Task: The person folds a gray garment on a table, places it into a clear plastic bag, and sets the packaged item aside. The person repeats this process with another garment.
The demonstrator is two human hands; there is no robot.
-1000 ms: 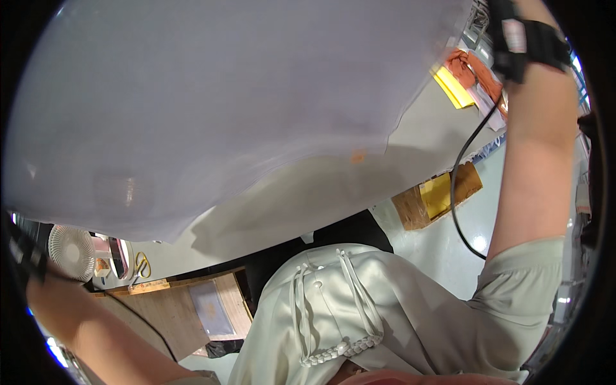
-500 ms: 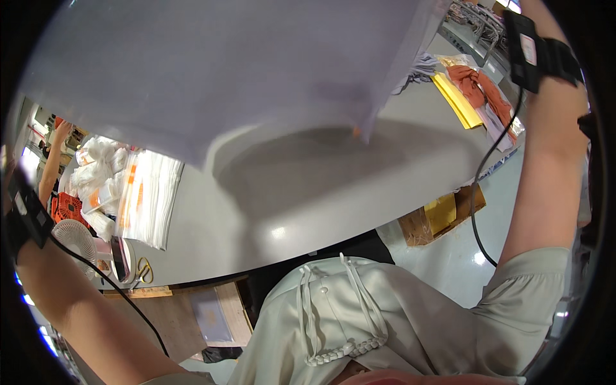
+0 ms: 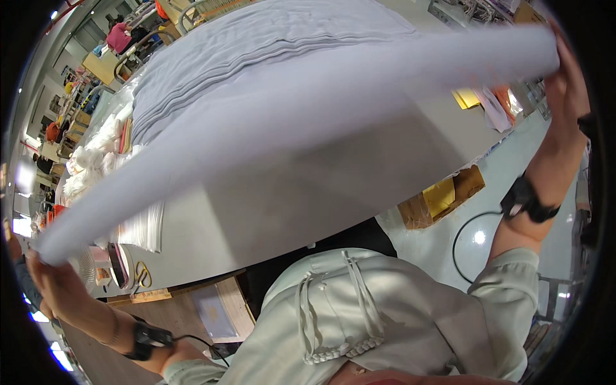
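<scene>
A pale lavender-grey fabric sheet (image 3: 308, 106), blurred by motion, stretches slantwise across the table between my raised hands. My left hand (image 3: 61, 289), low at the left edge, is closed on one end of the fabric. High at the right edge, my right hand (image 3: 566, 80) grips the other end; its fingertips are partly hidden. Behind the fabric lies a thick stack of grey-blue cloths (image 3: 256, 29) with layered edges. Black cabled devices are strapped to both my forearms.
White plastic bags (image 3: 90, 160) and a flat white pile (image 3: 151, 228) lie at the left, near yellow-handled scissors (image 3: 142, 274). Yellow and orange items lie at the right of the grey table (image 3: 256, 218). An open cardboard box (image 3: 420, 213) stands below. A person sits far back.
Both hands have come down into view. The fabric, earlier hanging high across the view, now forms a narrow slanting band, and the grey-blue stack shows behind it.
</scene>
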